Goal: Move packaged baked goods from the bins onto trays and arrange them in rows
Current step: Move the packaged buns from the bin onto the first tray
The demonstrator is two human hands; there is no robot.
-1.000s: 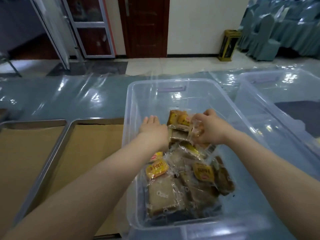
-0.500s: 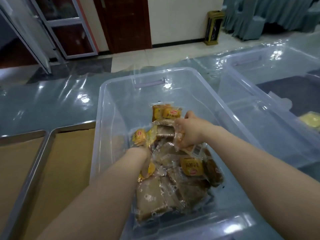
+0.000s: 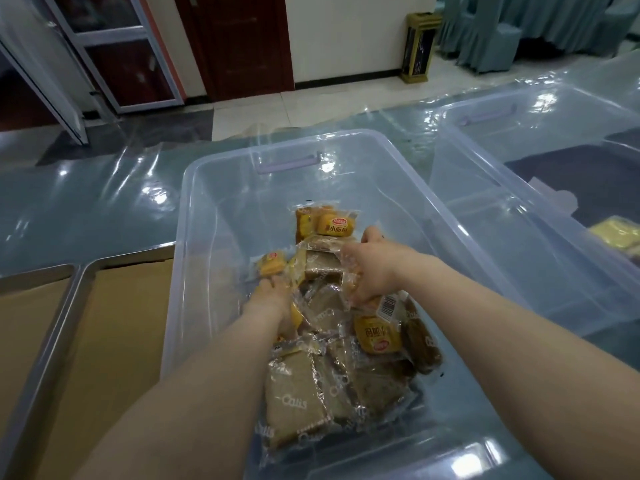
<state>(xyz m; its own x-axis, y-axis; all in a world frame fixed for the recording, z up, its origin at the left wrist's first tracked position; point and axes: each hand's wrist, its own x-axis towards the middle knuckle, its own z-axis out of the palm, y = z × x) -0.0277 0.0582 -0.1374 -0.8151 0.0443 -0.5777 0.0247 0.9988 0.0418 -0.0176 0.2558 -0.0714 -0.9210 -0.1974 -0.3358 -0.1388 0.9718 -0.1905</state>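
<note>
1. A table (image 3: 86, 209) covered in teal cloth under a glossy clear sheet fills the view. Beyond it are a tiled floor, a dark wooden door (image 3: 239, 39), a gold waste stand (image 3: 420, 46) and chairs in teal covers (image 3: 491, 43).
2. A second ago the left hand (image 3: 273, 299) hovered flat above the pile with its fingers straight. It has since dropped in among the wrappers, beside a small yellow packet (image 3: 273, 263). Its fingers are buried, so it cannot be told whether they have closed on anything.
3. The right hand (image 3: 370, 268) held a clear-wrapped packet (image 3: 349, 271) slightly raised before. It has now sunk lower, and its fingers are curled tight on that crumpled wrapper, just above a packet with a barcode label (image 3: 388, 303).
4. Both hands are therefore still gathering. The baked goods remain in the clear bin (image 3: 221, 216), heaped from the middle toward its near end: brown slices (image 3: 294, 393) in front, and yellow packets farther back.
5. Nothing is on its way out of the bin yet. The lift and the carry to the left probably come next.
6. Two metal trays lined with brown paper wait to the left. The nearer tray (image 3: 114, 334) sits against the bin's wall, and the other tray (image 3: 20, 306) lies beyond it.
7. A second bin (image 3: 540, 109) stands to the right, with something pale yellow visible at its edge.
</note>
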